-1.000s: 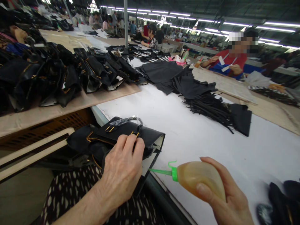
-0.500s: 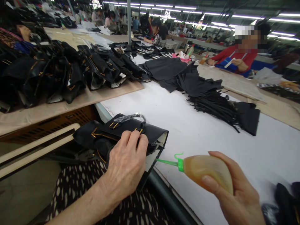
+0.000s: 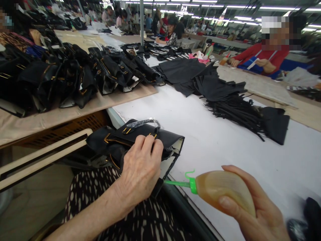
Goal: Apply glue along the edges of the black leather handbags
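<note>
A black handbag [image 3: 140,140] with gold hardware and a plastic-wrapped handle lies on my lap against the table's edge. My left hand [image 3: 140,170] is closed on it, fingers curled over its top near the handle. My right hand [image 3: 253,207] grips a soft amber glue bottle [image 3: 223,190] with a green nozzle. The nozzle tip points left at the bag's open side edge, just by my left hand.
A long white table [image 3: 213,144] runs ahead, with black leather pieces [image 3: 200,80] and black strips [image 3: 238,110] piled on it. Many finished black bags [image 3: 75,73] crowd a brown shelf at left. A person in red [image 3: 263,57] works at the far right; others sit farther back.
The view has shifted slightly, so the bag and hands sit a little more to the right. The bottle's nozzle stays at the bag's edge; both grips are unchanged.
</note>
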A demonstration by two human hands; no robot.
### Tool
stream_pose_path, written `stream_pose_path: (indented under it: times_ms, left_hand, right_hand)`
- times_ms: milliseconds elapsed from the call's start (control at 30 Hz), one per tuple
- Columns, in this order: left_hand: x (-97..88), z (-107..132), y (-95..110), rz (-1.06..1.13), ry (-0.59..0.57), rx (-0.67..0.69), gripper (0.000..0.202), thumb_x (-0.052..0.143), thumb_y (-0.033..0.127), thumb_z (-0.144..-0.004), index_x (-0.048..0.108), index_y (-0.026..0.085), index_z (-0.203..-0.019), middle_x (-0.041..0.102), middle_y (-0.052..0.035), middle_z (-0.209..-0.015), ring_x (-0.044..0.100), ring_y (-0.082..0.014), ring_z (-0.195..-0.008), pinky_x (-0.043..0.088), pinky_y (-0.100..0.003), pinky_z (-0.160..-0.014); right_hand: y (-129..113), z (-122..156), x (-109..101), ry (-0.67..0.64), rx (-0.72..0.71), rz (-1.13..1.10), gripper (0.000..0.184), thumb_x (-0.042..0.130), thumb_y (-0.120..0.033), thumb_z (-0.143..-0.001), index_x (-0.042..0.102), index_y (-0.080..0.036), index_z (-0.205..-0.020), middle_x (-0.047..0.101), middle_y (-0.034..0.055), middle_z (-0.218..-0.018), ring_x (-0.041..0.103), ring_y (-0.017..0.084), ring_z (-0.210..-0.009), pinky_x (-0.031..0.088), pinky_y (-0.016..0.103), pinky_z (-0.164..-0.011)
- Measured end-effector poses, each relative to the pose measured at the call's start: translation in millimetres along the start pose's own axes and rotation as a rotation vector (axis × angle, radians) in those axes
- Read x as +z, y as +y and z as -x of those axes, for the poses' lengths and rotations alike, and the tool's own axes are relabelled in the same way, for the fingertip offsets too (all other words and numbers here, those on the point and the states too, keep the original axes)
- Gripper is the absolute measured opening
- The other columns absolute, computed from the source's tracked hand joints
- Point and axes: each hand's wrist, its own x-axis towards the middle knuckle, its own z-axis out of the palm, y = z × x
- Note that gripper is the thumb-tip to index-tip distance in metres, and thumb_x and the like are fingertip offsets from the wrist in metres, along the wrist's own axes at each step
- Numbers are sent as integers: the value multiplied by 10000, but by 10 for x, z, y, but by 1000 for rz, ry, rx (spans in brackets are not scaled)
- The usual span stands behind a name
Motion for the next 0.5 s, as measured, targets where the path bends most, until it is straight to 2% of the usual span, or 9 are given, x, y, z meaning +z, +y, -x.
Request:
stream_pose_path:
  times_ms: [133,300,500]
  left_hand:
    - [1,-12,2,-9,-10,-12,274,535,38,-661,567,148,-910,585,-73,-934,491,-225,-862,498,-310,-602]
    - [6,-26,1,1,19,-2,271,537,41,-683,570,125,-939,584,-88,-934,497,-228,-863,512,-313,-611]
    - [7,-16,-13,10,49,6,327,535,-2,-635,575,105,-941,583,-101,-931,506,-245,-858,530,-333,-612]
  right_hand:
    - [-87,47,31,31,20,-22,515,705,-549,-595,611,-304,-1039,669,-24,-882,613,257,-741,526,262,-595]
    - [-242,92,93,80,82,-76,470,652,-543,-629,596,-310,-1034,646,-38,-868,585,251,-784,490,271,-660]
    - [-274,-39,86,133,76,-72,461,620,-553,-669,559,-298,-1049,609,-30,-891,553,243,-791,464,286,-649]
